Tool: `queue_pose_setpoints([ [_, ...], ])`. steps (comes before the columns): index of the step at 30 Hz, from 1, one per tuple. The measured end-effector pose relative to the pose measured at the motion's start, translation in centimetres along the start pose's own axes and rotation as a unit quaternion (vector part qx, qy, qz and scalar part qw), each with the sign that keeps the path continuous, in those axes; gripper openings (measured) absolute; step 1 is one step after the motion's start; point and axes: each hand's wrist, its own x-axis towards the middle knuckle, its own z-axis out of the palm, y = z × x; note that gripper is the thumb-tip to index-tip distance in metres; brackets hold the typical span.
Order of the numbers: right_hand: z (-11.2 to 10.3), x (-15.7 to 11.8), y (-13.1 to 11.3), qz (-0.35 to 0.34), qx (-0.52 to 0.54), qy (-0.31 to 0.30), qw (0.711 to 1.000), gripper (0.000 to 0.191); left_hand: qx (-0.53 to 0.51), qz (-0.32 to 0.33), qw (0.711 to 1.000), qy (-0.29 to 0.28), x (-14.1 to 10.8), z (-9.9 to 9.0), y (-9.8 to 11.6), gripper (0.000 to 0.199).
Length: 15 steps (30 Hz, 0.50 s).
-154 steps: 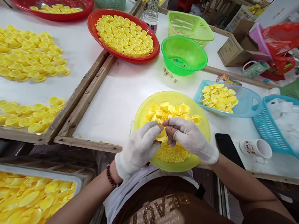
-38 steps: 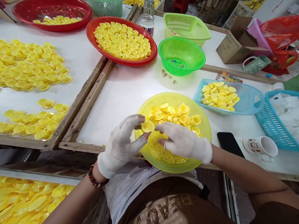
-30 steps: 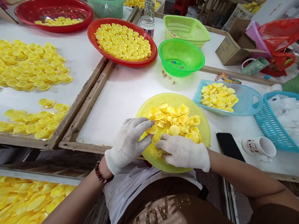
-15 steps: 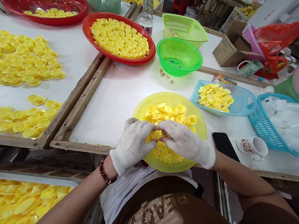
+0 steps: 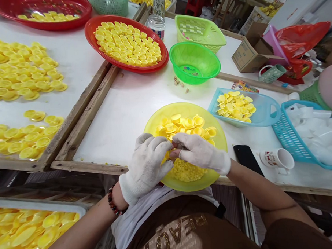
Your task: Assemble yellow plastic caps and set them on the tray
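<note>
A translucent yellow bowl (image 5: 221, 147) stands at the table's front edge. In its far half lies a heap of small yellow plastic cups with flared rims (image 5: 189, 125); the near half holds many tiny yellow pieces (image 5: 188, 171). Over the bowl's left side, my left hand (image 5: 149, 162), in a white glove, is closed with its fingers curled round a yellow cup, mostly hidden. My right hand (image 5: 201, 152), also gloved, meets it above the bowl. Its bare thumb and fingertips are pinched together beside the left fingers; what they grip is hidden.
Right of the bowl are a blue tray (image 5: 267, 114) of yellow pieces, a black phone (image 5: 246, 156), a mug (image 5: 276, 159) and a blue basket (image 5: 287, 134). Behind stand a green bowl (image 5: 195, 64) and a red tray (image 5: 89, 36) of cups. A wooden ledge (image 5: 83, 117) runs left.
My right fingers have tilted and drawn in closer to the left hand. The yellow cup that showed between both hands is now mostly covered. The whole view has shifted slightly.
</note>
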Motion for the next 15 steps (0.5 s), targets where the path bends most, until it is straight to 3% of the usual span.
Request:
queue_pose_setpoints([
  [3,-0.9,-0.6,0.7,0.0,0.024,-0.039,0.999,0.012,-0.022,-0.019,1.0,-0.001,-0.3,-0.2,-0.5,0.014],
  [7,-1.2,-1.9,0.7,0.005,-0.162,-0.068,0.984,0.012,-0.05,-0.05,0.998,-0.004,-0.4,-0.3,-1.1,0.018],
  [11,0.9,-2.5,-0.2,0.028,-0.31,-0.109,0.944,0.018,-0.063,-0.055,0.996,0.006,-0.4,-0.1,-0.6,0.028],
  [15,3.1,-2.1,-0.7,0.035,-0.361,-0.17,0.917,0.025,-0.052,-0.065,0.996,0.005,0.2,-1.1,-1.8,0.025],
])
